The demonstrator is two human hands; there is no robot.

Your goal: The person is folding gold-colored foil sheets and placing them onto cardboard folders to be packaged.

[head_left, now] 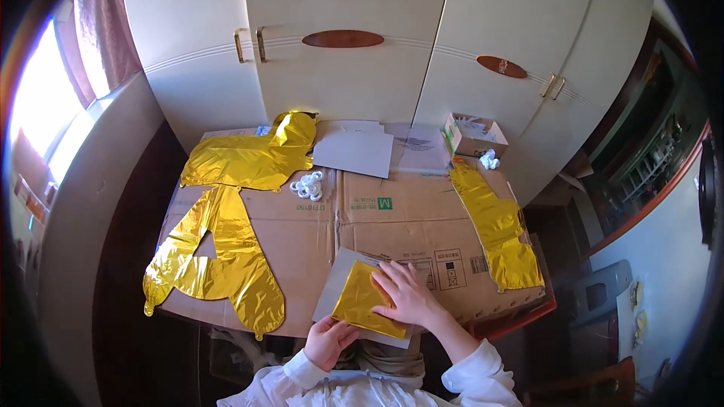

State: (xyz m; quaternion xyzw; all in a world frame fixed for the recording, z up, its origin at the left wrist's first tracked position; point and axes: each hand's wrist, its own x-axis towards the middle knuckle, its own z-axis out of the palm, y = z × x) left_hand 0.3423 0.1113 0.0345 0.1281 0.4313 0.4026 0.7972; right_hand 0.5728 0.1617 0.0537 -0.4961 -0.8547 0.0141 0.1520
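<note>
- Your right hand (407, 294) lies flat, fingers spread, pressing a folded gold foil balloon (363, 301) onto a white sheet (335, 279) at the near edge of the flattened cardboard (377, 218).
- Your left hand (326, 341) pinches the balloon's near corner.
- Judged: one balloon is folded small. Three gold foil balloons (219, 256) lie unfolded, left, far left and right.
- The fingertips under the foil are hidden; the small white box's (473, 134) contents cannot be made out.

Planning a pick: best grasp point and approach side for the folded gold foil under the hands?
Pinch the folded gold foil at its upper-left corner, coming from the far left. It lies flat on a white sheet; right hand covers its right side, left hand its near edge.
</note>
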